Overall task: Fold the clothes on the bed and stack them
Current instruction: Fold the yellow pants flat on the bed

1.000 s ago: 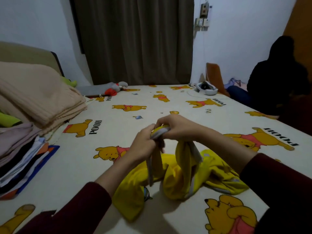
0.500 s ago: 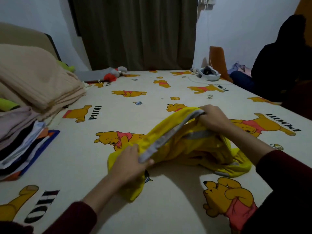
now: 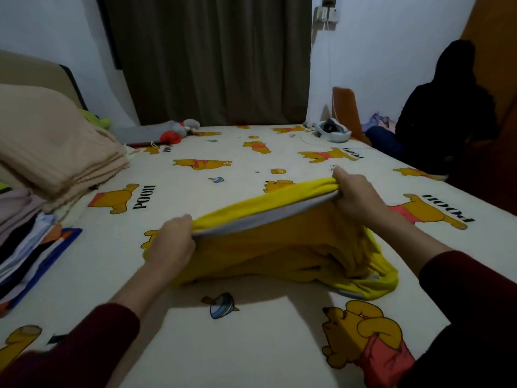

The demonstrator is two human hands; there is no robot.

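Yellow knit garment with a grey-white banded edge (image 3: 279, 242): lies at the middle of the cream cartoon-bear bedsheet (image 3: 251, 345), part lifted, part heaped.

Banded edge: pulled taut between both hands; long axis runs from 8 o'clock to 2 o'clock across the bed, near end low at the left, far end higher at the right. The opening faces the far side of the bed, toward 12 o'clock; the loose body trails back toward 5 o'clock, where it bunches in folds on the sheet.

Left hand (image 3: 173, 242): fingers curled down over the near end of the band, clamped on it. This is the nearer hand to the wearer.

Right hand (image 3: 355, 194): fingers and thumb pinched on the far end of the band, at 2 o'clock from the left hand, well apart from it.

Relation for the coming move, as judged: the bunched cloth lies below and toward 5 o'clock of the right-hand fingers, so spreading flat likely calls for a draw along the band's axis, then a lay-down.

Stack of folded clothes in mixed colours (image 3: 25, 247): at 9 o'clock, well apart from the garment, beside a folded beige ribbed blanket (image 3: 56, 152).
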